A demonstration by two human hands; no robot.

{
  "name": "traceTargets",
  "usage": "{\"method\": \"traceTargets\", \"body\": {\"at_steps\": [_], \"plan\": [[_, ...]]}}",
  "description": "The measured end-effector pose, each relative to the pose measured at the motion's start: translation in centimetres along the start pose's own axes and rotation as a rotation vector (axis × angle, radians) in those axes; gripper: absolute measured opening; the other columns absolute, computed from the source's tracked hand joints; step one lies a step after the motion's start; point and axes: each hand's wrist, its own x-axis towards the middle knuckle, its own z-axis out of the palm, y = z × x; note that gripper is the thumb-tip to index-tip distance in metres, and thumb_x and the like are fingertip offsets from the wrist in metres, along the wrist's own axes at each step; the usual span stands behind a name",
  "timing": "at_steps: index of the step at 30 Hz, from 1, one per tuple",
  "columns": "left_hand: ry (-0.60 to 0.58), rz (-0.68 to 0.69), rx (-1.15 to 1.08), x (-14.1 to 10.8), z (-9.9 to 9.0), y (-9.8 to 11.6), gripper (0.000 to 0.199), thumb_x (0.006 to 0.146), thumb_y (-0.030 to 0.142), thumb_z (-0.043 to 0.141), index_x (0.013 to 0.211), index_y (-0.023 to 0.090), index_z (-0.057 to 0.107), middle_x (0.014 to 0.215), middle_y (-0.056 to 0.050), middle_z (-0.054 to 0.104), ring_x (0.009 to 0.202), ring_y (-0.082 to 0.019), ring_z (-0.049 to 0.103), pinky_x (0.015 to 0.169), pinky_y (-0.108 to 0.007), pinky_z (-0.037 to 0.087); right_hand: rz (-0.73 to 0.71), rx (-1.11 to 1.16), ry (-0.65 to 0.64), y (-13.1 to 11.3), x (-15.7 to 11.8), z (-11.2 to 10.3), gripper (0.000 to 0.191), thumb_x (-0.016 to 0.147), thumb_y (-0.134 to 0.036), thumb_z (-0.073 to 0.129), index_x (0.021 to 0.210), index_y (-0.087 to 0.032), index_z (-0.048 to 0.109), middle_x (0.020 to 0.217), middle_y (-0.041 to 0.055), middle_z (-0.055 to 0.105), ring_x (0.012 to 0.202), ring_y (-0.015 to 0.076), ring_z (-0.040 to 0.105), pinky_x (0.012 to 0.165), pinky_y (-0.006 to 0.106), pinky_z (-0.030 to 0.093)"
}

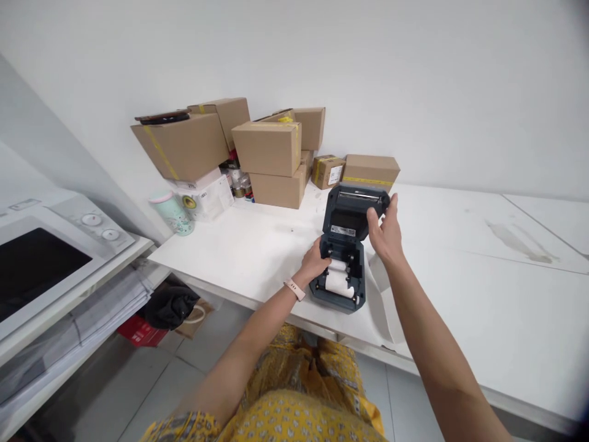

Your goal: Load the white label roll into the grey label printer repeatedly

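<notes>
A dark label printer (pixel 338 301) stands near the front edge of the white table, its lid (pixel 352 212) raised and tilted back. Inside lies a white paper roll (pixel 339 283). My left hand (pixel 314 264) grips the left side of the printer's base, thumb over the rim beside the roll. On the right, my right hand (pixel 386 230) holds the right edge of the raised lid between thumb and fingers. A strip of white paper (pixel 391 313) lies right of the printer, partly behind my right forearm.
Cardboard boxes (pixel 267 149) are stacked along the wall behind the white table (pixel 221 252). A mint cup (pixel 173 213) with a pink lid stands at the left. A microwave (pixel 55 245) is on a shelf at far left. Another box (pixel 370 170) sits behind the printer.
</notes>
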Motion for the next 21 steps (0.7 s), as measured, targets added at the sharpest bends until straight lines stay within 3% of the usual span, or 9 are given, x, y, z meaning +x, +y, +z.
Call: {"method": "traceTargets", "body": {"at_steps": [2, 4, 5, 7, 9, 11, 15, 18, 21], "plan": [[0.009, -0.023, -0.008, -0.2, 0.1, -0.5, 0.082, 0.072, 0.016, 0.066, 0.149, 0.022, 0.039, 0.142, -0.009, 0.057, 0.128, -0.028, 0.055, 0.107, -0.036, 0.043, -0.003, 0.024, 0.094, 0.4, 0.2, 0.0, 0.083, 0.091, -0.057, 0.046, 0.158, -0.024, 0.009, 0.162, 0.0149, 0.025, 0.136, 0.029, 0.046, 0.109, 0.05, 0.041], [0.019, -0.061, -0.019, -0.3, 0.1, -0.9, 0.084, 0.071, 0.016, 0.066, 0.15, 0.021, 0.037, 0.145, -0.01, 0.055, 0.129, -0.028, 0.054, 0.106, -0.036, 0.043, -0.047, -0.048, 0.173, 0.6, -0.7, 0.0, 0.065, 0.096, -0.047, 0.04, 0.154, -0.023, 0.024, 0.153, 0.0147, 0.04, 0.128, 0.0267, 0.052, 0.105, 0.047, 0.045], [0.022, -0.076, -0.021, -0.3, 0.0, -1.0, 0.085, 0.071, 0.017, 0.066, 0.15, 0.02, 0.036, 0.146, -0.011, 0.054, 0.129, -0.028, 0.054, 0.105, -0.035, 0.043, -0.094, -0.154, 0.102, 0.6, -1.4, 0.2, 0.054, 0.098, -0.04, 0.033, 0.149, -0.02, 0.035, 0.146, 0.0148, 0.049, 0.124, 0.0256, 0.055, 0.104, 0.045, 0.045], [0.024, -0.093, -0.003, -0.3, 0.0, -1.0, 0.085, 0.072, 0.019, 0.065, 0.15, 0.018, 0.034, 0.146, -0.013, 0.053, 0.129, -0.027, 0.054, 0.104, -0.035, 0.043, -0.216, -0.441, -0.261, 0.4, -2.8, 0.7, 0.046, 0.099, -0.028, 0.027, 0.135, -0.018, 0.054, 0.13, 0.0139, 0.063, 0.117, 0.024, 0.06, 0.106, 0.043, 0.041], [0.028, -0.104, 0.044, -0.4, 0.0, -0.8, 0.085, 0.072, 0.021, 0.065, 0.151, 0.015, 0.033, 0.143, -0.014, 0.055, 0.126, -0.027, 0.056, 0.102, -0.035, 0.044, -0.321, -0.669, -0.658, 0.3, -3.8, 1.6, 0.04, 0.094, -0.019, 0.036, 0.12, -0.018, 0.067, 0.118, 0.0122, 0.071, 0.113, 0.0237, 0.063, 0.114, 0.042, 0.031], [0.045, -0.118, 0.102, -0.7, -0.1, -0.5, 0.085, 0.073, 0.024, 0.065, 0.151, 0.014, 0.032, 0.14, -0.015, 0.057, 0.123, -0.028, 0.058, 0.101, -0.036, 0.044, -0.368, -0.757, -0.852, 0.4, -4.3, 2.9, 0.033, 0.084, -0.012, 0.048, 0.103, -0.018, 0.074, 0.104, 0.0118, 0.076, 0.109, 0.0252, 0.065, 0.119, 0.043, 0.019], [0.088, -0.138, 0.201, -1.2, -0.2, -0.1, 0.083, 0.077, 0.026, 0.062, 0.152, 0.014, 0.03, 0.133, -0.015, 0.063, 0.12, -0.029, 0.06, 0.101, -0.038, 0.043, -0.36, -0.778, -1.0, 0.8, -4.1, 5.0, 0.022, 0.078, -0.011, 0.057, 0.086, -0.014, 0.077, 0.089, 0.0153, 0.077, 0.102, 0.0282, 0.069, 0.118, 0.046, 0.014], [0.096, -0.118, 0.25, -1.4, -0.3, -0.2, 0.082, 0.081, 0.019, 0.055, 0.156, 0.017, 0.022, 0.127, -0.012, 0.067, 0.119, -0.027, 0.061, 0.102, -0.038, 0.042, -0.312, -0.704, -1.043, 1.2, -3.7, 5.5, 0.02, 0.075, -0.015, 0.064, 0.09, -0.014, 0.076, 0.089, 0.016, 0.076, 0.098, 0.0297, 0.07, 0.114, 0.049, 0.023], [0.09, -0.091, 0.27, -1.3, -0.3, -0.5, 0.081, 0.082, 0.015, 0.051, 0.157, 0.019, 0.019, 0.126, -0.011, 0.068, 0.119, -0.027, 0.061, 0.102, -0.038, 0.042, -0.255, -0.557, -0.978, 1.3, -3.4, 4.5, 0.023, 0.075, -0.026, 0.069, 0.096, -0.017, 0.075, 0.095, 0.0152, 0.076, 0.102, 0.0324, 0.067, 0.107, 0.047, 0.037]]}}
